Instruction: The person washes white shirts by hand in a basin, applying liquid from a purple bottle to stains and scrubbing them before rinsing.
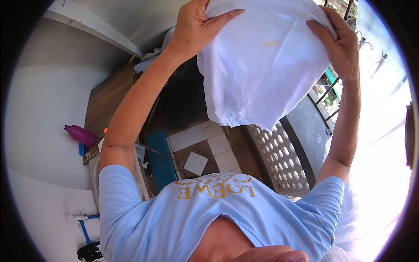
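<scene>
A white cloth (pixel 257 74) hangs spread between my two raised hands, its lower edge loose and creased. A small yellowish stain (pixel 271 43) shows on its upper part. My left hand (pixel 194 30) grips the upper left of the cloth, with the thumb laid across its face. At the upper right, my right hand (pixel 342 43) pinches a seamed edge, the thumb in front and the fingers mostly behind. The top of the cloth runs out of view, so I cannot tell what kind of piece it is.
On my left, a purple bottle (pixel 80 135) is beside a brown wooden surface (pixel 107 102). Below lie a tiled floor (pixel 220 153) and a teal panel (pixel 161 157). To the right are a perforated block wall (pixel 286 153) and dark window bars (pixel 325 94).
</scene>
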{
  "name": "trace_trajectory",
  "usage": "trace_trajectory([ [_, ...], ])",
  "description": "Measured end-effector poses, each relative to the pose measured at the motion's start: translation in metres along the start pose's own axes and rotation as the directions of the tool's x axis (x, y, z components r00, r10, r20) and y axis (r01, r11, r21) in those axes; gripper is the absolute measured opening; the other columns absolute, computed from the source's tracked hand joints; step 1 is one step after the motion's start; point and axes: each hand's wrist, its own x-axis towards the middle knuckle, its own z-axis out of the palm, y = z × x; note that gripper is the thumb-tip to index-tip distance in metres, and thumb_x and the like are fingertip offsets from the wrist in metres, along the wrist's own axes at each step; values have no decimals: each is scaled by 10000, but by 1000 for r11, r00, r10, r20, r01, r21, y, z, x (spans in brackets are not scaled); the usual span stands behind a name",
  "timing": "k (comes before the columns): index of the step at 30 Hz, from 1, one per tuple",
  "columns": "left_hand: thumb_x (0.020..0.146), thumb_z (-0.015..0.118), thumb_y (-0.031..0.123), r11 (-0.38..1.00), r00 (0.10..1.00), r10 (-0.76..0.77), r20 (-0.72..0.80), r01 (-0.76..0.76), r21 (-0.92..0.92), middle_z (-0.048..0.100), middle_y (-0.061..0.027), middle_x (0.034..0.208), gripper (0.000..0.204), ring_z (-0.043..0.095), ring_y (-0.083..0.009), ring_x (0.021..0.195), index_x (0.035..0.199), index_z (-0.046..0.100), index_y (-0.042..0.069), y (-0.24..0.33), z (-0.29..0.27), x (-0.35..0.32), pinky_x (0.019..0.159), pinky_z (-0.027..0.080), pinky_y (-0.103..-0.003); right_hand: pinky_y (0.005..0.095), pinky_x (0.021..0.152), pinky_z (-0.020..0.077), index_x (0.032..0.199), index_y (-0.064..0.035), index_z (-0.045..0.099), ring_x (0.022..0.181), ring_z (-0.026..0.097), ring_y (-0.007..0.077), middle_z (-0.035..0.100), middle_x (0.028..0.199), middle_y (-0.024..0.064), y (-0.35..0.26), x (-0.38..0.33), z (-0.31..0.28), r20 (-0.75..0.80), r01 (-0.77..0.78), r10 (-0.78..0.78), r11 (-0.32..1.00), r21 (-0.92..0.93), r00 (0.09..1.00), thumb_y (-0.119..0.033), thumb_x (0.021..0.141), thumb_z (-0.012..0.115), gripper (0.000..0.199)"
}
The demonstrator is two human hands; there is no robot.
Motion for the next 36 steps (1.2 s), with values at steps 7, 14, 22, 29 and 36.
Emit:
trace_trajectory([
  [7,819,696,68,990,990,141,-11,-142,-28,640,-117,795,204,603,-93,742,983,593,2,7,37,27,654,471,-269,264,729,496,1072,-80,660,769,620,108,672,874,22,-29,-24,-41,-160,-46,-1,955,-292,987,-158,865,659,222],
  [14,819,693,78,973,991,108,75,-90,-212,614,-123,734,174,577,-88,683,942,597,2,21,87,21,611,453,-266,280,826,461,1254,-66,518,1005,569,142,605,1094,61,-27,-77,-72,-110,-271,264,962,-47,958,-278,922,566,396],
  [22,840,710,242,954,986,118,121,-78,-290,691,-69,817,259,657,-155,698,1016,664,57,15,120,-4,661,524,-274,324,833,494,1182,-22,533,947,596,193,621,1032,88,-35,-128,-37,-252,-421,557,795,437,791,-278,879,618,406],
  [29,795,714,73,969,959,70,275,-1,-245,652,-119,788,191,618,-115,721,953,626,10,40,119,0,637,474,-284,350,802,540,1095,-6,598,848,663,273,659,965,137,-16,-146,-35,19,-580,593,781,229,805,-434,726,748,585],
  [36,788,708,48,946,943,-8,332,114,-302,664,-121,809,191,631,-128,746,962,640,9,27,114,-14,655,478,-279,294,728,550,956,-26,673,725,669,152,689,847,66,2,-140,0,160,-659,642,703,267,750,-352,712,791,424],
])
